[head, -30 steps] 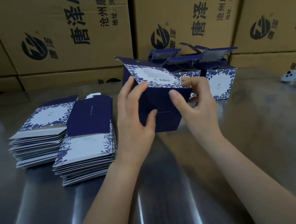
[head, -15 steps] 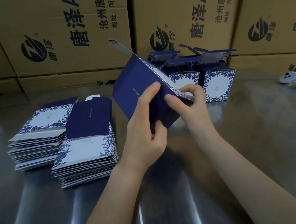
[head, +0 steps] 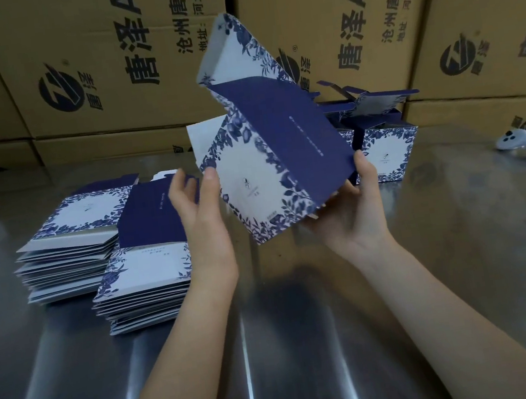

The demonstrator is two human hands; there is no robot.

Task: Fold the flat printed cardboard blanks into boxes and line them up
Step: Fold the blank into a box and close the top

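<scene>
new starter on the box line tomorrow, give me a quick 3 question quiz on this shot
1. Which hand has its thumb on the navy side of the half-folded box?
2. True or false: the finished boxes stand left of the flat blanks.
3. How many stacks of blanks are on the table? A one, B two, C four.
Key: 1 the right hand. 2 false, they stand to the right. 3 B.
</scene>
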